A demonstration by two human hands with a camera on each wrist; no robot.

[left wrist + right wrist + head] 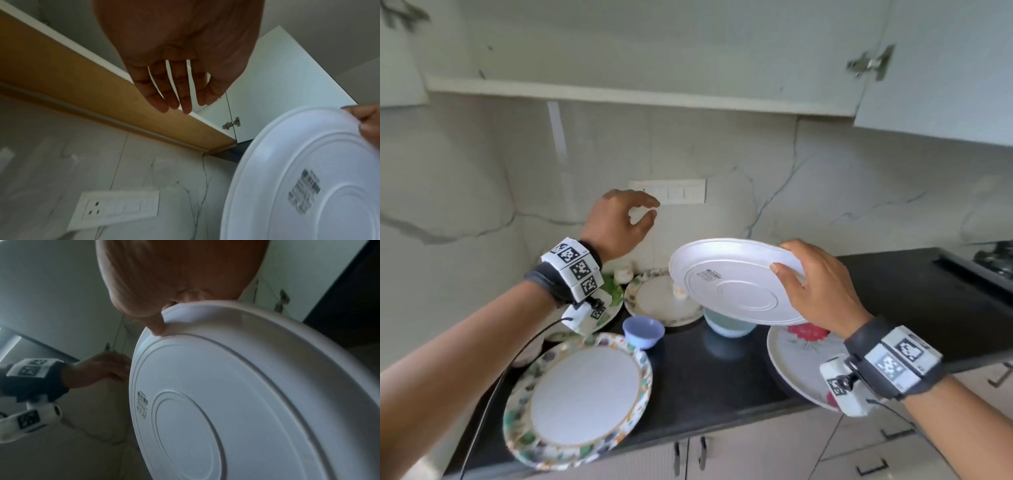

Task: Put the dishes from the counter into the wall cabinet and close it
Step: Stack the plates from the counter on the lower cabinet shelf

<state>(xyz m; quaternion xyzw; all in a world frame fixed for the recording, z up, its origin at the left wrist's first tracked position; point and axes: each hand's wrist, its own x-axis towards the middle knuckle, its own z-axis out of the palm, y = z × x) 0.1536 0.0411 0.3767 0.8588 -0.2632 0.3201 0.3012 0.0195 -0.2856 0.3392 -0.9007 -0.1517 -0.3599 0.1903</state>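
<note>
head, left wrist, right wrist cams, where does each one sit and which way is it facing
Head: worn on the head, looks down at the counter; both forearms show, the right hand holding the white plate.
Left wrist: under the left hand, looks up at the open wall cabinet; palm and relaxed fingers show.
Right wrist: under the right hand's grip, faces the plate's underside; thumb shows on the rim.
Shared: all three show the plate's barcode label.

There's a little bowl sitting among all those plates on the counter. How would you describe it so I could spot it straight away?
Start at the black counter under the open wall cabinet. Just behind the big floral-rimmed plate at the front left stands the small lavender bowl, upright and empty. It is the only purple dish there, far smaller than the plates around it.
</note>
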